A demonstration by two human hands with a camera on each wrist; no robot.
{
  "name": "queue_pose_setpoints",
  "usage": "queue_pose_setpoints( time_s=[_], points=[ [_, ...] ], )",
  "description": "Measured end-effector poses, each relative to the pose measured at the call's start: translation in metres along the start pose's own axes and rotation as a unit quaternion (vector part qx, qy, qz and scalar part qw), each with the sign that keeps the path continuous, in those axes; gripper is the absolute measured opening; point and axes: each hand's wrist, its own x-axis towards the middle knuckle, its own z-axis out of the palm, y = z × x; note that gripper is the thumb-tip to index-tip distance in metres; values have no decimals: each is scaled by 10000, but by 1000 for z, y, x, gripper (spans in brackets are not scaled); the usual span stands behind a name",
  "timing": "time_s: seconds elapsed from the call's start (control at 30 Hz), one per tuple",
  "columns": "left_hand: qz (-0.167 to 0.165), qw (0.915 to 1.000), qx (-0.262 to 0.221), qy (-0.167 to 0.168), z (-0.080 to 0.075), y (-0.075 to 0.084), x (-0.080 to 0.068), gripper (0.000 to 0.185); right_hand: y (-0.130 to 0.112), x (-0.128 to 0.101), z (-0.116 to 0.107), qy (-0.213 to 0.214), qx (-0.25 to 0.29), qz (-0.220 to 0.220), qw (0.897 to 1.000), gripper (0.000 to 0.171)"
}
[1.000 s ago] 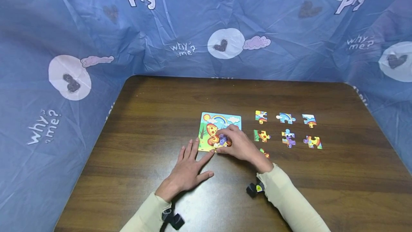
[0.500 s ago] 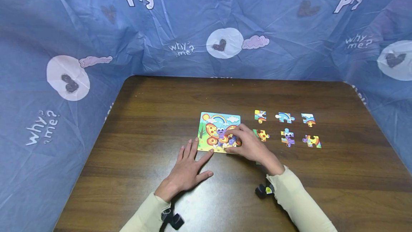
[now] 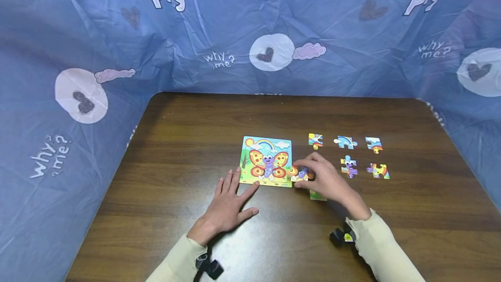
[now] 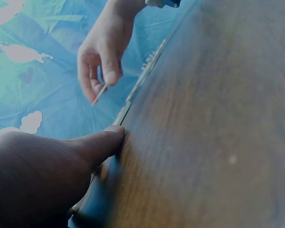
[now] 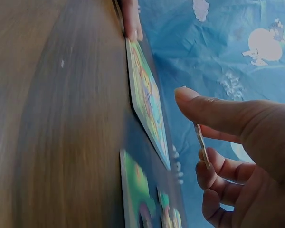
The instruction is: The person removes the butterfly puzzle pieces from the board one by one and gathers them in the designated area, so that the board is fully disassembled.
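Note:
A square puzzle board point(image 3: 266, 161) with a butterfly picture lies on the brown table point(image 3: 195, 142). My left hand point(image 3: 231, 195) lies flat beside it, with one fingertip touching the board's lower left corner point(image 4: 126, 111). Just off the board's right edge, my right hand point(image 3: 309, 171) pinches a small orange and purple puzzle piece point(image 3: 298, 172) between thumb and fingers. The right wrist view shows that thin piece point(image 5: 202, 142) held edge-on, lifted off the table, with the board point(image 5: 147, 99) beyond it.
Loose pieces lie in rows right of the board: three at the back point(image 3: 315, 140) point(image 3: 345, 142) point(image 3: 374, 145), two in the middle row point(image 3: 348, 166) point(image 3: 378, 170). A green piece point(image 3: 317, 195) shows under my right hand. Blue printed sheeting point(image 3: 250, 34) walls the table in.
My right hand has moved right with the piece, from over the board's middle to just past its right edge, uncovering the butterfly. The left hand has stayed put.

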Motion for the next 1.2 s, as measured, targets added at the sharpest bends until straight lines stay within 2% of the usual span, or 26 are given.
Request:
queue_pose_setpoints(
  time_s=[0.33, 0.93, 1.2],
  points=[
    [-48, 9999, -84, -40, -1, 1, 0, 66, 22, -24, -17, 49, -195, 46, 9998, 49],
    [-67, 9999, -106, -102, 0, 1, 1, 66, 51, -63, -33, 877, -470, -165, 9949, 47],
    [-63, 9999, -103, -71, -1, 1, 1, 66, 63, -77, -37, 983, -606, -46, 9933, 50]
  ],
)
